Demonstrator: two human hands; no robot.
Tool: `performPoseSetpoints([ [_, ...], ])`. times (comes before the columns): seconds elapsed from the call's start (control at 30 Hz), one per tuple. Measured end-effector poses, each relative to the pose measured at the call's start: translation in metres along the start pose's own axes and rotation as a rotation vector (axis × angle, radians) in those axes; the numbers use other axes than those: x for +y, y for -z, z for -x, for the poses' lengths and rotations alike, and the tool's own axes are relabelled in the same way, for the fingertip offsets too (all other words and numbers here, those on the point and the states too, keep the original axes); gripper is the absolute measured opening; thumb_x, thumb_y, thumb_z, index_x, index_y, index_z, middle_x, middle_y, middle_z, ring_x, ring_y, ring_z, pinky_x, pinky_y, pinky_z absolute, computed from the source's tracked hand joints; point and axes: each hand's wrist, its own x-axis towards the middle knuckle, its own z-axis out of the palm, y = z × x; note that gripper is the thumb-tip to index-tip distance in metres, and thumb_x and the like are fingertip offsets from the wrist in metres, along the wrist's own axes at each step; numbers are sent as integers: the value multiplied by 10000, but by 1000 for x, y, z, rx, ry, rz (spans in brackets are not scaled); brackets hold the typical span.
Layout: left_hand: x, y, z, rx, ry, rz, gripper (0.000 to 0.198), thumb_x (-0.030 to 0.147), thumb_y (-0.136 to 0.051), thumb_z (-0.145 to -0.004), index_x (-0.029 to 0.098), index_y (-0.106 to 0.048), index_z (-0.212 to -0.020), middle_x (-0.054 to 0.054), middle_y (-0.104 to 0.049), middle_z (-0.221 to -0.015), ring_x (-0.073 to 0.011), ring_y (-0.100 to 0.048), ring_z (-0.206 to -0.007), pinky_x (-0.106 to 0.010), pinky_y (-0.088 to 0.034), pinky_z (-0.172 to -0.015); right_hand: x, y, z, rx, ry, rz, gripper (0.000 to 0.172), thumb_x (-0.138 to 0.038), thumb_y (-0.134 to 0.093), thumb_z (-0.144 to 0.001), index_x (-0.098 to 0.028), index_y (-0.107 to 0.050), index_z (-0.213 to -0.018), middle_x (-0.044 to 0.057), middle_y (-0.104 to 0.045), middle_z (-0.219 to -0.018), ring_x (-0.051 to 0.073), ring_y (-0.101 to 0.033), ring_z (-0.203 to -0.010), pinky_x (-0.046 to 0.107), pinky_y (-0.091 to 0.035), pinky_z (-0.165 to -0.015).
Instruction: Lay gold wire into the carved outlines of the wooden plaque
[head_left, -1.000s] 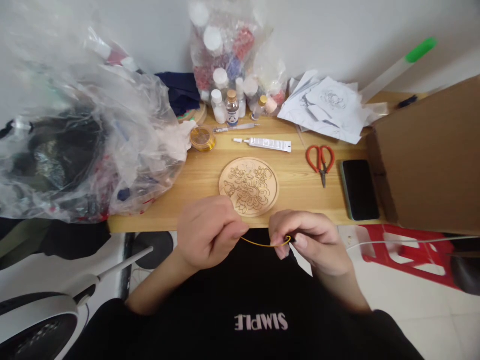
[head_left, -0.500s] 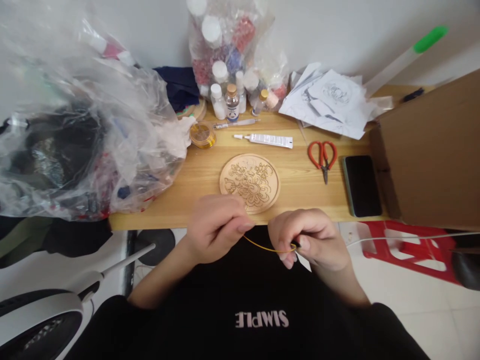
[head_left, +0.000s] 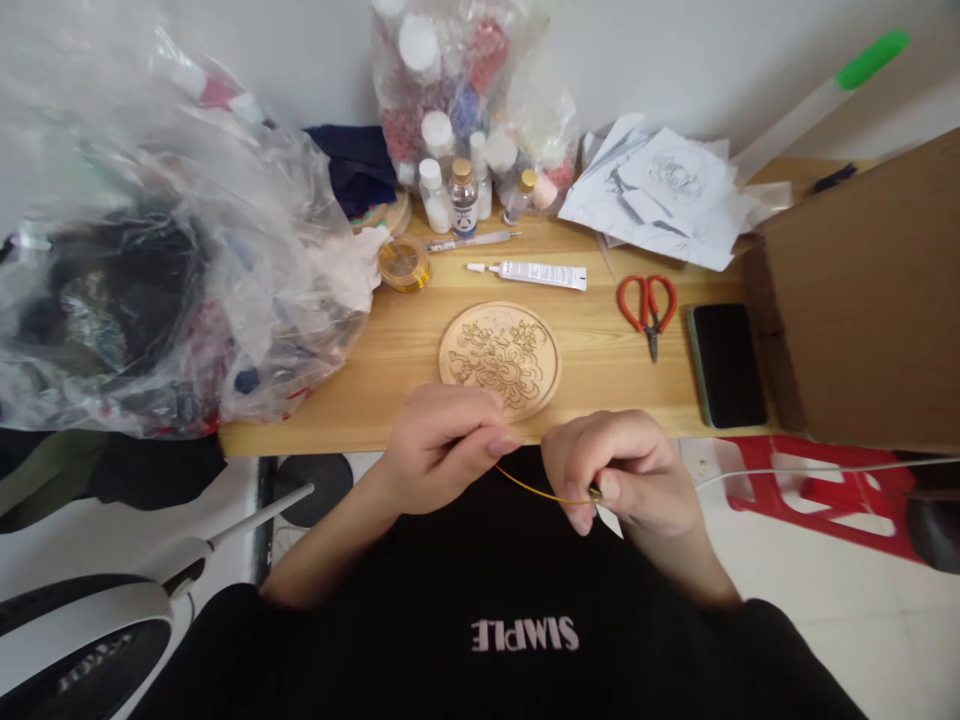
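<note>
Thin golden-yellow wire strand [head_left: 536, 494]: lower centre of the frame, slightly bowed, between the hands. Left hand [head_left: 446, 450]: curled, thumb and forefinger clamped on one end of the visible span. Right hand [head_left: 630, 475]: fingertips pinched on the other, probably to steady the strand from both sides; a dark speck there is too small to identify. Round pale wooden plaque with floral outlines [head_left: 499, 365]: centre, flat on the yellowish wooden counter [head_left: 600, 370], its lower edge partly hidden by the left hand, pattern upward, presumably for viewing. Clear round spool with golden wire [head_left: 405, 265]: upper left of centre. Red-handled metal pliers [head_left: 652, 326]: right of centre, handles apart, seemingly laid within easy reach.
</note>
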Motion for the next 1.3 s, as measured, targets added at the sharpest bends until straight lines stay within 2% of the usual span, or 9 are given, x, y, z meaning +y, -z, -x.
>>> performPoseSetpoints([
  [0.13,3,2,-2,-72,-21,6,396,397,-416,-986,220,-509,-645,29,-461,-515,-101,-406,-448,-272,-314,-484,-3,-1,-1,54,25,39,132,-268,-602,-895,-244,-732,-901,-5,-671,-625,108,-602,-559,239,-482,-539],
  [0.23,9,3,-6,-138,-97,-13,340,395,-427,-988,214,-574,-741,24,-521,-558,-94,-457,-471,-245,-347,-482,-5,-2,-1,80,49,59,133,-270,-607,-893,-233,-735,-892,2,-666,-624,113,-602,-564,250,-492,-551],
  [0.33,16,2,-10,-219,-188,-119,272,361,-450,-987,216,-609,-820,26,-558,-585,-90,-480,-488,-228,-353,-480,-7,-4,-1,101,28,98,133,-274,-610,-892,-232,-736,-885,1,-662,-626,117,-605,-577,254,-497,-559],
  [0.43,21,1,-11,-221,-225,-220,239,306,-458,-986,217,-614,-829,22,-558,-586,-96,-490,-505,-229,-355,-497,-9,-3,0,103,26,113,133,-261,-605,-895,-233,-735,-897,2,-662,-642,116,-609,-600,254,-501,-580],
  [0.63,18,2,-10,-314,-284,-309,353,306,-378,-1008,207,-623,-774,13,-564,-575,-112,-471,-504,-261,-332,-491,-3,3,0,-82,-87,-62,178,-292,-563,-917,-225,-727,-892,-8,-633,-618,92,-544,-525,231,-444,-511],
  [0.87,15,7,-18,-354,-353,-305,307,246,-415,-989,200,-637,-782,29,-519,-581,-103,-478,-528,-250,-346,-527,7,2,-6,-153,-212,-382,188,-319,-599,-881,-185,-687,-782,-35,-552,-532,58,-477,-439,175,-330,-388],
  [1.0,12,8,-19,-349,-366,-249,304,260,-409,-993,198,-629,-793,32,-500,-591,-100,-477,-535,-248,-355,-531,14,2,-5,-174,-192,-454,211,-308,-596,-887,-160,-696,-774,-35,-544,-526,46,-428,-401,176,-297,-367],
  [1.13,10,8,-17,-359,-345,-235,296,275,-412,-993,209,-631,-806,35,-489,-605,-98,-477,-541,-250,-361,-536,17,2,-2,-165,-145,-473,189,-270,-590,-897,-159,-725,-827,-23,-553,-552,49,-443,-422,177,-293,-379],
  [1.3,12,7,-17,-337,-334,-291,312,292,-399,-1003,213,-627,-806,34,-481,-600,-96,-452,-539,-253,-345,-527,10,4,-1,-116,-149,-365,176,-270,-597,-899,-184,-741,-848,-23,-553,-553,58,-454,-452,185,-319,-413],
])
